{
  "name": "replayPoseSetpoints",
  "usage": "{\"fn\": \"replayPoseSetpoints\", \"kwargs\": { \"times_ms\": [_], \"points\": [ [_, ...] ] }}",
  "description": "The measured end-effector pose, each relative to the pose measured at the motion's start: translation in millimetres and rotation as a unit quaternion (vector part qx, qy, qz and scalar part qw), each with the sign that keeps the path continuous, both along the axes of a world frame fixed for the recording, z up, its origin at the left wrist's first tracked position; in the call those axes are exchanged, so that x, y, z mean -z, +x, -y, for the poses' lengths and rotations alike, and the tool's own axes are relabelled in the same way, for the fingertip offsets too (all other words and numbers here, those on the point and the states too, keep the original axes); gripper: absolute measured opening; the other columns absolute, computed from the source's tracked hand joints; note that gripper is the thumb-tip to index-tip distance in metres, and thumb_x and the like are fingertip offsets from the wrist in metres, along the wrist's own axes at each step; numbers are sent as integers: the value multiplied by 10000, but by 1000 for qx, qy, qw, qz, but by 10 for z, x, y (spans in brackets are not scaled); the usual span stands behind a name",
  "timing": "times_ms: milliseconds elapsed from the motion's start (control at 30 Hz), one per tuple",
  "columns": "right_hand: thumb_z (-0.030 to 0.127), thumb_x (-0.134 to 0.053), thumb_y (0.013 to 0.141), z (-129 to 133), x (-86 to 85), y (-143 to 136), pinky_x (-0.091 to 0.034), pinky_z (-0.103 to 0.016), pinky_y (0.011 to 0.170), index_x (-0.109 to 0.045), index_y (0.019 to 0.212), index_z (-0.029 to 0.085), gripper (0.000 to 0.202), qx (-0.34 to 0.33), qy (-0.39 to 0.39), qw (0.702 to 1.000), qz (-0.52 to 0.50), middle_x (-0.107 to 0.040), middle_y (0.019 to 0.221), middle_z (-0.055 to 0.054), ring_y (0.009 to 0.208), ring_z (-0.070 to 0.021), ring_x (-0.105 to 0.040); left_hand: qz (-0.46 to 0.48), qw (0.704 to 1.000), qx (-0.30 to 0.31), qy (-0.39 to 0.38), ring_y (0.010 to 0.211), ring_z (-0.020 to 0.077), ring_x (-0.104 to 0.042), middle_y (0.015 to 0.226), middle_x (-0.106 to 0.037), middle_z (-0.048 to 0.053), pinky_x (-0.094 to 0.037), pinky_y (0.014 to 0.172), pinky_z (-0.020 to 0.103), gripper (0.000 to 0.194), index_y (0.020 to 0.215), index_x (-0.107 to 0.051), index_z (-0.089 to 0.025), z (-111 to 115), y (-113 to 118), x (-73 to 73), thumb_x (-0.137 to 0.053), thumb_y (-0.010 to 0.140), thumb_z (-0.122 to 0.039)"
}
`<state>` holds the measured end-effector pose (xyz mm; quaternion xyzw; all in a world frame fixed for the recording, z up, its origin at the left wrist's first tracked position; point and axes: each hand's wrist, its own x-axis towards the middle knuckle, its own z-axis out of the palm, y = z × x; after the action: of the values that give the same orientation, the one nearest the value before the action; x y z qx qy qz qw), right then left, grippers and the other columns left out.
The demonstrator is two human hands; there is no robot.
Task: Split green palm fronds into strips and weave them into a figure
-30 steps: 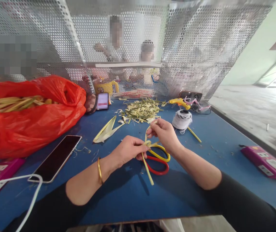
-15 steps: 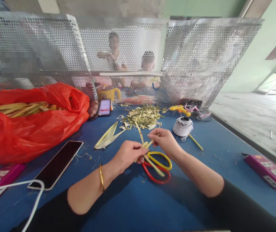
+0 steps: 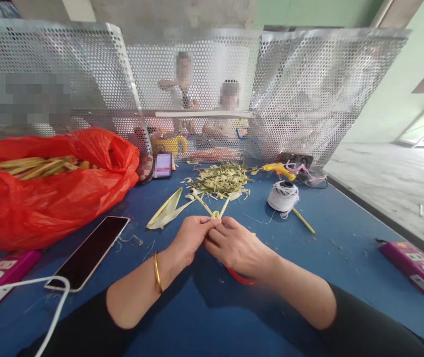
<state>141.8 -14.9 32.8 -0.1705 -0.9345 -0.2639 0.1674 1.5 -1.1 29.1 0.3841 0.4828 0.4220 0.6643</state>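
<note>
Pale green leaf strips point(image 3: 216, 213) are pinched between both hands at the middle of the blue table, two ends spreading upward in a V. My left hand point(image 3: 194, 236) grips them from the left, fingers closed. Pressed against it, my right hand point(image 3: 234, 245) is closed on the same strips, its lower fingers curled. Red scissor handles point(image 3: 242, 278) show partly beneath my right hand. Behind the hands lies a heap of leaf scraps point(image 3: 222, 179). A white thread spool point(image 3: 283, 196) stands to the right, with a loose thread trailing left.
A red bag point(image 3: 59, 198) of stalks and a phone point(image 3: 89, 253) lie left. A folded leaf point(image 3: 165, 210), a yellow glue gun point(image 3: 278, 170), glasses point(image 3: 310, 176) and a purple power strip point(image 3: 416, 265) surround the hands. People sit behind a perforated metal screen point(image 3: 197, 44).
My right hand has moved down and left against my left hand, now covering most of the scissor handles. The strips' upper ends have spread into a V. Thread now trails left from the spool.
</note>
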Motion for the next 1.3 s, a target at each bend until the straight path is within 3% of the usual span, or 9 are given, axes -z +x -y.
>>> {"fn": "replayPoseSetpoints", "kwargs": {
  "times_ms": [133, 233, 433, 667, 867, 967, 1033, 1100, 1300],
  "points": [
    [86, -316, 969, -18, 45, 8, -338, -326, 703, -583, 736, 154, 360, 0, -11, 999, -41, -591, 708, -43, 679, -173, -492, -22, 999, 14, 37, 503, 80, -466, 530, -566, -14, -320, 453, 195, 383, 554, -629, -122, -15, 7, 35, -834, 490, -439],
    [109, -302, 976, 36, 28, -8, -352, -320, 730, -562, 695, 173, 388, -33, -29, 996, -76, -562, 663, -27, 643, -165, -466, -42, 996, -30, 76, 470, 73, -440, 498, -547, -22, -307, 437, 201, 394, 539, -607, -133, -35, 7, 35, -826, 507, -458],
    [105, -342, 950, 111, -3, -39, -382, -338, 800, -569, 679, 175, 360, -91, -30, 992, -77, -539, 634, -20, 614, -165, -445, -16, 997, -57, 49, 467, 81, -497, 512, -591, -8, -404, 475, 206, 382, 557, -624, -130, -41, 4, -12, -863, 495, -422],
    [107, -350, 957, 53, 47, -40, -382, -300, 747, -573, 711, 172, 339, -85, -65, 990, -91, -560, 656, -13, 634, -150, -478, 26, 999, -27, 17, 596, 129, -623, 624, -682, 50, -492, 597, 227, 279, 745, -714, -114, -38, -79, -142, -747, 723, -390],
    [100, -371, 962, 90, -36, -23, -390, -305, 775, -615, 789, 151, 303, -109, -53, 990, -76, -603, 690, -31, 672, -155, -536, 13, 999, -32, 17, 574, 131, -617, 598, -681, 47, -498, 602, 235, 224, 697, -704, -116, -54, -80, -113, -693, 784, -322],
    [179, -408, 978, 35, -85, 42, -381, -320, 780, -628, 988, 129, 226, -8, -23, 985, -170, -670, 843, -80, 784, -181, -577, 8, 999, -37, 36, 561, 125, -617, 605, -677, 44, -501, 594, 230, 243, 709, -690, -123, -72, -88, -89, -699, 776, -357],
    [281, -436, 981, -37, -88, 93, -362, -334, 773, -632, 964, 144, 240, 122, -28, 969, -214, -676, 874, -98, 794, -200, -579, 6, 999, -39, 38, 563, 127, -626, 621, -684, 50, -511, 605, 238, 271, 719, -686, -127, -76, -94, -98, -703, 771, -393],
    [327, -439, 980, -108, -73, 133, -343, -341, 785, -633, 841, 161, 290, 196, -57, 958, -203, -664, 768, -75, 710, -191, -567, 1, 999, -40, 31, 556, 128, -626, 630, -689, 59, -519, 606, 249, 308, 696, -677, -126, -77, -95, -113, -721, 749, -427],
    [238, -487, 947, -164, -148, 218, -309, -307, 721, -614, 694, 165, 292, 212, -200, 948, -125, -625, 618, -19, 568, -132, -494, -54, 997, -41, 33, 470, 86, -546, 534, -621, 1, -475, 507, 214, 262, 645, -659, -124, -95, -77, -100, -832, 613, -319]
  ]
}}
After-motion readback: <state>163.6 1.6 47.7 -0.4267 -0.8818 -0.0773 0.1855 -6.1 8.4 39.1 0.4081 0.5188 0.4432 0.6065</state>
